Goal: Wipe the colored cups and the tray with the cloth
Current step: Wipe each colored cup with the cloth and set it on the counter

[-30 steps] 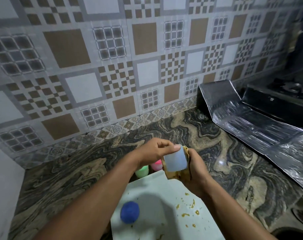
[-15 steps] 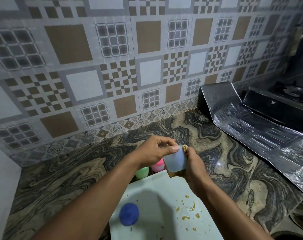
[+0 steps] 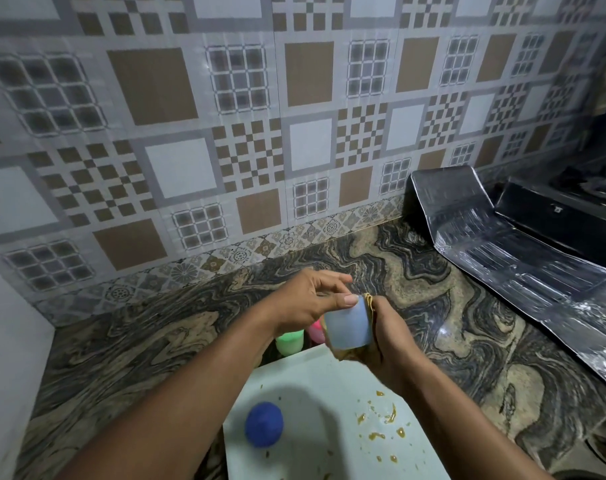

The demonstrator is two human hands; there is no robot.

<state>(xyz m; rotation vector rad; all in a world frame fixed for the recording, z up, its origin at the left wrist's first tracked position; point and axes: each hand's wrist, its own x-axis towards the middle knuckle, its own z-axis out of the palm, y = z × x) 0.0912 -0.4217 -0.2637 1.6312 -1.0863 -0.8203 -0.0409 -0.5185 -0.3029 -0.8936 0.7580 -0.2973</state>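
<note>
I am holding the pale blue cup [image 3: 348,329] in the air over the far edge of the tray [image 3: 315,382], and I am wiping it with the cloth [image 3: 369,301]. My left hand [image 3: 308,303] is pinching the cup's upper end between thumb and fingertips, while my right hand [image 3: 388,337] is curling round the cloth and pressing it against the cup's far side. My right fingers are mostly hidden behind the cup, so I cannot tell how far the cloth is wrapping round. To do this well, I am aiming to turn the cup with the left pinch while the right hand is gripping firmly, so the cloth is passing over the whole wall and not one strip. The light pinch could slip on smooth plastic, so I am working over the tray rather than beyond it. The blue cup [image 3: 264,424] is sitting on the tray's near left part, the green cup [image 3: 289,341] and pink cup [image 3: 317,332] are standing on the desk [image 3: 156,341] just past the tray's far edge, and brownish spills [image 3: 381,415] are dotting the tray's right part, all probably waiting for the cloth.
</note>
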